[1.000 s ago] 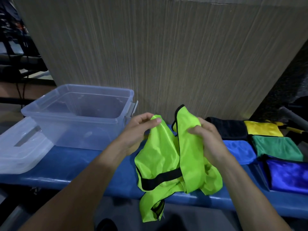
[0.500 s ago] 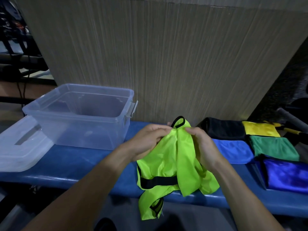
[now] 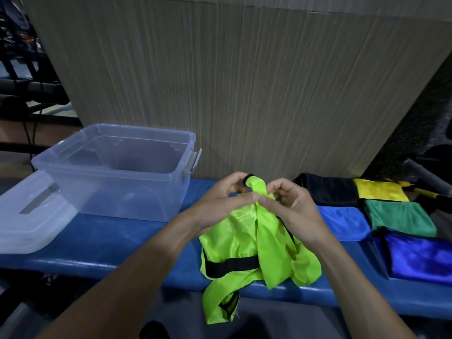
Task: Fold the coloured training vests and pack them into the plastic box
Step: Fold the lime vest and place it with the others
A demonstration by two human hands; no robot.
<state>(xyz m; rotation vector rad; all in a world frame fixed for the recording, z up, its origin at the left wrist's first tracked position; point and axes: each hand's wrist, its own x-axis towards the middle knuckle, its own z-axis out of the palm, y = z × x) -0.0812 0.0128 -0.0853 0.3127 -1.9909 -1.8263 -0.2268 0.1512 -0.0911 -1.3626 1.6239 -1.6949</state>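
At frame left a lid [image 3: 31,214] lies beside the clear plastic box [image 3: 117,167] on the blue counter [image 3: 110,243]. At centre, left hand [image 3: 220,204] and right hand [image 3: 291,211] each pinch the lime vest [image 3: 247,241]; folded vests [image 3: 401,216] lie right.

A gym: blue padded bench [image 3: 102,243], training vests [image 3: 401,217], dark equipment racks [image 3: 22,77]

A lime-green vest [image 3: 247,243] with black trim is hanging bunched over the bench edge. The clear plastic box [image 3: 117,172] is sitting open to its left.
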